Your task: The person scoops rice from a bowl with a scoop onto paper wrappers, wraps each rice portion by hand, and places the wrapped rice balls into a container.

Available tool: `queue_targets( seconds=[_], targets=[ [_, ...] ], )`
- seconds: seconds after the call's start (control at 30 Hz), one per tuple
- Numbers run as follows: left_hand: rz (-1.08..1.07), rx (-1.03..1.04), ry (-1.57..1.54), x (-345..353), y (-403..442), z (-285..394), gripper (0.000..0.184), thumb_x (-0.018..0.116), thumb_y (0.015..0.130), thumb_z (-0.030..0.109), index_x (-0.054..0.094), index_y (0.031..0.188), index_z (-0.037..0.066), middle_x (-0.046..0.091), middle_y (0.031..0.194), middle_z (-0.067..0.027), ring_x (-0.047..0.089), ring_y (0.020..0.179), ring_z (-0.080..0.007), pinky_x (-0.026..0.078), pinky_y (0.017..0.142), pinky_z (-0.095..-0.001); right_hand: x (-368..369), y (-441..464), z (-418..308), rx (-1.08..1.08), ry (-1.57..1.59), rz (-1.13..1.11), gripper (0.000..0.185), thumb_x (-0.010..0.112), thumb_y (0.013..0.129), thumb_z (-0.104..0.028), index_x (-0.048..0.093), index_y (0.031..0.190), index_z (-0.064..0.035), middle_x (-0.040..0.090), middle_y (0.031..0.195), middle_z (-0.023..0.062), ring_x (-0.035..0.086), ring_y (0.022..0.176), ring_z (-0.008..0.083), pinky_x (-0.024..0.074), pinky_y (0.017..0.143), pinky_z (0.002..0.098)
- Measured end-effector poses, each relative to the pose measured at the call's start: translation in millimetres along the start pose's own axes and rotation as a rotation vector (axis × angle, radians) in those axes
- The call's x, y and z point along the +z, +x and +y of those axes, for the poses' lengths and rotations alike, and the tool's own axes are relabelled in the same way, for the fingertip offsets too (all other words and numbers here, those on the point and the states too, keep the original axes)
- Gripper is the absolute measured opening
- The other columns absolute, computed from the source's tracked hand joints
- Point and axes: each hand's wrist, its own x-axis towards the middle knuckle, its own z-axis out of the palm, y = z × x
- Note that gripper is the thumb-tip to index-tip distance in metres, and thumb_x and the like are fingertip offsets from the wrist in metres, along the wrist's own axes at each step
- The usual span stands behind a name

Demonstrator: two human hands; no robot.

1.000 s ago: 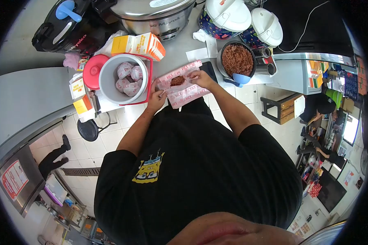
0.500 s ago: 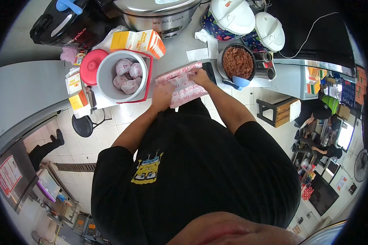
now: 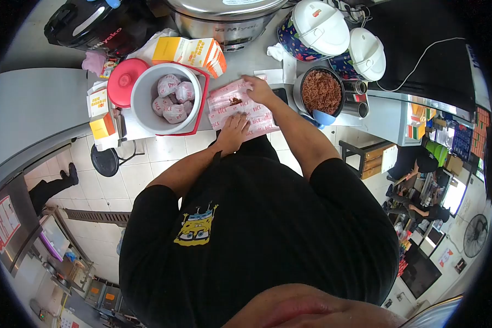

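Observation:
A pink-and-white wrapping paper (image 3: 262, 118) printed "RICE" lies spread on the counter in front of me, with a small brown smear of food (image 3: 235, 101) on it. My left hand (image 3: 234, 133) rests flat on its near part, fingers stretched out. At the paper's far right edge, my right hand (image 3: 259, 91) has its fingers bent around the edge. To the right is a pot of brown rice (image 3: 321, 90) with a blue scoop (image 3: 323, 117) at its near rim. On the left, a white round tub (image 3: 142, 112) holds several wrapped rice balls (image 3: 175, 113).
Beside the tub sit a red lid (image 3: 127, 85) and orange-and-white cartons (image 3: 199, 54). A steel cooker (image 3: 224, 27) and patterned lidded containers (image 3: 320, 24) stand at the back. A stool (image 3: 105, 161) is on the floor at left; other people (image 3: 421, 161) are at far right.
The paper, partly folded before, now lies opened out and shows the brown smear. My left hand moved right and flattened onto it; my right hand shifted to its far edge.

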Motion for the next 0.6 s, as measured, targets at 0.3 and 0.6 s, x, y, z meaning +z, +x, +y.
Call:
queue_targets(
  seconds=[0.3,0.6],
  targets=[
    [-0.035,-0.048,-0.021,7,2,2,0.047,0.054,0.09,0.022,0.06,0.131,0.0,0.044,0.146,-0.0248,0.039,0.136,-0.0408,0.034,0.112,-0.055,4,14,-32,-0.125,-0.668,-0.19,0.037,0.071,0.084,-0.024,0.07,0.121,-0.0248,0.065,0.119,-0.0004,0.054,0.121,0.0282,0.0505,0.095,0.0504],
    [-0.056,-0.083,-0.078,7,5,2,0.047,0.055,0.089,0.02,0.06,0.132,0.001,0.044,0.147,-0.0246,0.038,0.137,-0.0417,0.032,0.112,-0.0553,1,28,-33,-0.174,-0.642,-0.202,0.018,0.069,0.086,-0.028,0.073,0.102,-0.0206,0.067,0.115,-0.0007,0.057,0.117,0.0285,0.0496,0.092,0.0524]
  ],
)
